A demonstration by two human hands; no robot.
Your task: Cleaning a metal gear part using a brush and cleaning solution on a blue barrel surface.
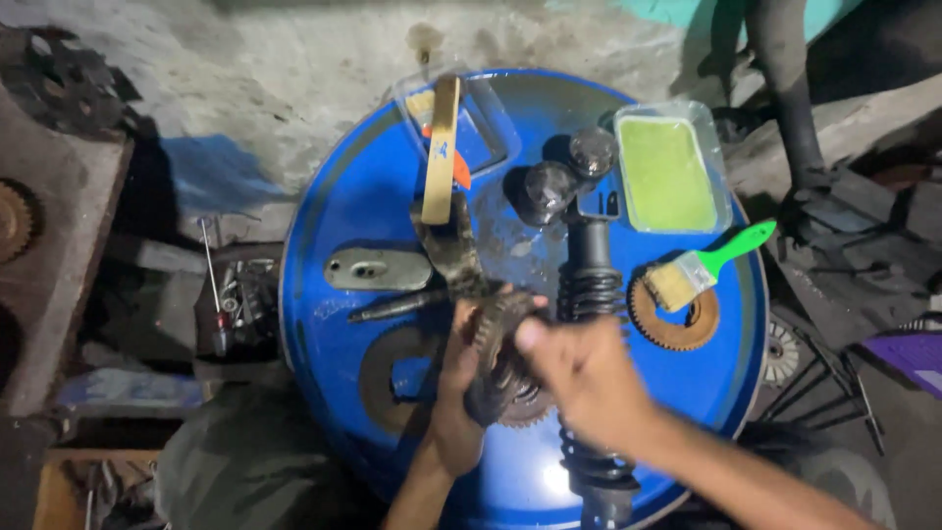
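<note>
Over the round blue drum top [343, 206] that serves as a table, a person's left hand [459, 378] has its grip wrapped around a dark, greasy toothed gear cluster [505, 363], held just above the middle of the drum. The right hand [584, 378] is pressed against the same cluster from 3 o'clock, thumb raised (motion blur hides whether its grip is clenched or released). A black coil-spring shock absorber [589, 285] lies behind the hands, running from 12 to 6 o'clock. At 3 o'clock a green-handled paintbrush [706, 265] rests on a rusty toothed sprocket ring [677, 319]. A clear tray of green paste [667, 172] sits at 1 o'clock, with two dark round caps [569, 172] beside it. A grey oval metal plate [378, 268] lies at 9 o'clock, and a flat wooden stick [442, 147] crosses a clear plastic tray [481, 128] at 11 o'clock.
</note>
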